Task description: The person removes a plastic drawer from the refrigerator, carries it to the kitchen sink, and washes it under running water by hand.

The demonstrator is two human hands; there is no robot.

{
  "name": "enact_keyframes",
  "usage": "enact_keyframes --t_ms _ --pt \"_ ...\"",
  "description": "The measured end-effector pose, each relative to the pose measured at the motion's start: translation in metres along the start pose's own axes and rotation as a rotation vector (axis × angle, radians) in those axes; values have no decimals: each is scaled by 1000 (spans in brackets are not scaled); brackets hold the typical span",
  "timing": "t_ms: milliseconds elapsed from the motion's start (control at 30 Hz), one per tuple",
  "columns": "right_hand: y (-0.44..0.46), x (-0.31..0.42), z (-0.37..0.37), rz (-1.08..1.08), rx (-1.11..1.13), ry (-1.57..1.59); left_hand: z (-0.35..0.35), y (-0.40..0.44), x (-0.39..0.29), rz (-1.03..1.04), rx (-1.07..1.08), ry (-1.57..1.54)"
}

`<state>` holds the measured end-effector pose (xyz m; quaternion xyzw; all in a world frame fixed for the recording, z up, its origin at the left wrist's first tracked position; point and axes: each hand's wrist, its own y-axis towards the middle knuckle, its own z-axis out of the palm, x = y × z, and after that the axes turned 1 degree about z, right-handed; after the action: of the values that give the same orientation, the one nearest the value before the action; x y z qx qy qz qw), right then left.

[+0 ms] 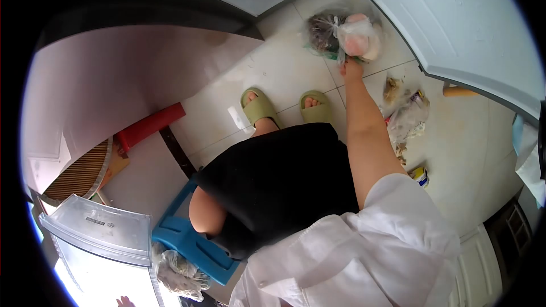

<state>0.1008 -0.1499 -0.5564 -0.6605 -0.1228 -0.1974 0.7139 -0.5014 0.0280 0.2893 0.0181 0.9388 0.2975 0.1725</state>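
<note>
My right hand [351, 69] reaches far forward over the floor, its fingers closed on the knotted part of the plastic bags. One clear plastic bag [324, 33] holds something dark. Beside it, a whitish plastic bag [357, 37] has pink, rounded contents that I cannot identify. Only the fingertips of my left hand [125, 301] show at the bottom left edge, spread apart in front of a bright white surface. Near them stands a clear plastic freezer drawer [102, 230]. The rest of the left hand is cut off by the frame.
A blue plastic stool [190, 241] and a bulging plastic bag [181, 276] are at my left. More bags [409, 115] and a small yellow packet [420, 176] lie on the floor to the right. An open fridge door [455, 23] stands at upper right. Green slippers [259, 108] are on my feet.
</note>
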Motion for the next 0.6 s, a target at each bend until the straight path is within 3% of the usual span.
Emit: enact_keyframes --t_ms 67,167,333,600 --pt "-27 13 2 -13 -141 -140 -12 10 15 11 26 -32" --pt "-24 -6 -24 106 -163 -235 -27 20 39 17 59 -79" --pt "-67 -14 -52 14 -274 -391 -52 39 82 10 113 -166" --pt "-105 1 -107 -183 -304 -704 -41 21 70 111 86 -83"
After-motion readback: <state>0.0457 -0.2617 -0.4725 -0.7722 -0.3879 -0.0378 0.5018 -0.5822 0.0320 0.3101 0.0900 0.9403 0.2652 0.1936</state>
